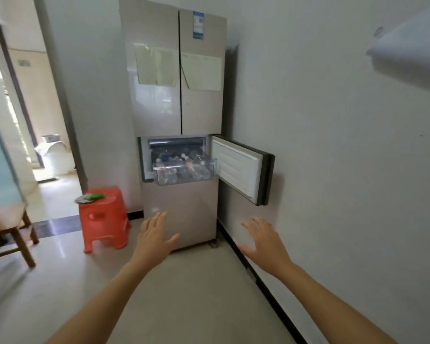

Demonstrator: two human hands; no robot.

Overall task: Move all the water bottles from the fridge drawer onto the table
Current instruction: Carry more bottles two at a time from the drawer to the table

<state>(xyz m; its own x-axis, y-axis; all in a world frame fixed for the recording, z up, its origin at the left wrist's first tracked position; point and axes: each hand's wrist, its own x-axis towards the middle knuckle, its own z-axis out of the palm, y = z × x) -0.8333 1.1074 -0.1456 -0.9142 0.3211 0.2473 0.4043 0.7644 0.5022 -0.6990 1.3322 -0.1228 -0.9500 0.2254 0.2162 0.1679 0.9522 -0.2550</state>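
Note:
A tall beige fridge (176, 108) stands ahead against the wall. Its small middle door (241, 167) is swung open to the right. A clear plastic drawer (159, 181) is pulled out of that compartment, and several clear water bottles (191, 171) lie inside it. My left hand (154, 237) and my right hand (263, 242) are stretched forward below the drawer, palms down, fingers spread, holding nothing. Both hands are well short of the drawer. A wooden table (3, 219) shows at the far left edge.
A red plastic stool (104, 219) stands left of the fridge with a small dish and a green thing on top. A white wall runs along the right. A doorway at the left opens onto a bright room with a white bin (56, 157).

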